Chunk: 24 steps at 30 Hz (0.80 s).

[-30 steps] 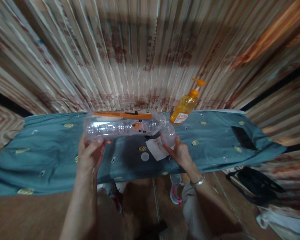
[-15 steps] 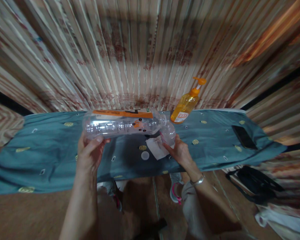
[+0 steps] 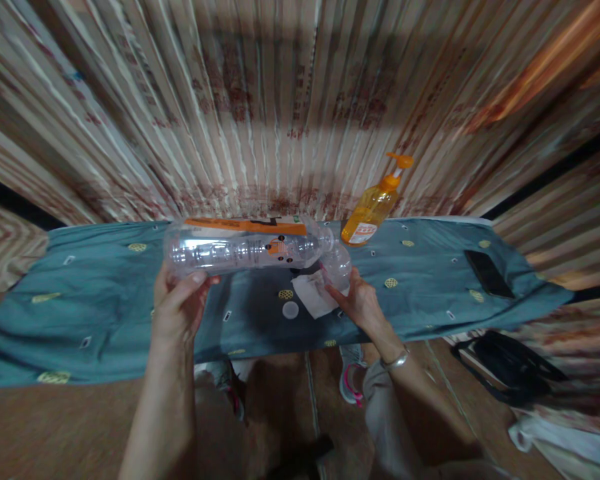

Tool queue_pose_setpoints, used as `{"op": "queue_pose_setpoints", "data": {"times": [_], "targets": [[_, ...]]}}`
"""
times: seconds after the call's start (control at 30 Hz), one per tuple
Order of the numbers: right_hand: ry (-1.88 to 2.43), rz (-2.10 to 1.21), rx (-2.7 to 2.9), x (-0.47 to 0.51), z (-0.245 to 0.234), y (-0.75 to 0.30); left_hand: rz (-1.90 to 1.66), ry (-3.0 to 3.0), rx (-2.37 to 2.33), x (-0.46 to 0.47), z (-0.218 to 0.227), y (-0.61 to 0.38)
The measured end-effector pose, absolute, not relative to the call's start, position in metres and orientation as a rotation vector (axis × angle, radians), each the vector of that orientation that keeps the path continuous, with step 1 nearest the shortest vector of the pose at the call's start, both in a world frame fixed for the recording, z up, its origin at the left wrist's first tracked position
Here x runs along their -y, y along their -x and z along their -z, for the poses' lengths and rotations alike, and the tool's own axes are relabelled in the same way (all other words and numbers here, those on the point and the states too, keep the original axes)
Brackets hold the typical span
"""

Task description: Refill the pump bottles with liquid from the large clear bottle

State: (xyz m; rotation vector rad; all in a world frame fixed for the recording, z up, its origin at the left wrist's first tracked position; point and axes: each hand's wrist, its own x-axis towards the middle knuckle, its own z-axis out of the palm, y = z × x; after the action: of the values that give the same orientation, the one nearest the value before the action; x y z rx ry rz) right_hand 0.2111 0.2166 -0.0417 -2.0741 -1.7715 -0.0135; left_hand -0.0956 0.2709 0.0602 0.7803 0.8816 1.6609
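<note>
My left hand (image 3: 183,300) grips a large clear plastic bottle (image 3: 240,250) near its base. The bottle lies level, with an orange-and-white label along its upper side and its neck pointing right. My right hand (image 3: 359,300) is closed on a smaller clear plastic piece (image 3: 336,263), rounded like a small bottle or cup, right at the big bottle's mouth. Whether the two mouths touch, I cannot tell. Beneath this piece lies a white tissue (image 3: 316,297), and to its left a round translucent cap (image 3: 291,310) rests on the cloth.
A pump bottle (image 3: 370,213) of orange-yellow liquid stands at the back of the cloth-covered table (image 3: 420,293). A dark phone (image 3: 489,274) lies at the right. Behind the table hangs a striped curtain (image 3: 280,100). A black bag (image 3: 510,367) is on the floor at right.
</note>
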Motion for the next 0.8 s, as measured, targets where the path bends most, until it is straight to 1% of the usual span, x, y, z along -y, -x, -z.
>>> {"op": "queue_pose_setpoints", "data": {"times": [0.37,0.8], "targets": [[2.092,0.045,1.776,-0.2165,0.0431,-0.2105,-1.66,-0.794,-0.849,-0.2705,-0.061,0.096],[2.098,0.005,1.776,-0.2158,0.0408,-0.21,-1.654,-0.827,-0.839,-0.2719,-0.0568,0.0986]]}}
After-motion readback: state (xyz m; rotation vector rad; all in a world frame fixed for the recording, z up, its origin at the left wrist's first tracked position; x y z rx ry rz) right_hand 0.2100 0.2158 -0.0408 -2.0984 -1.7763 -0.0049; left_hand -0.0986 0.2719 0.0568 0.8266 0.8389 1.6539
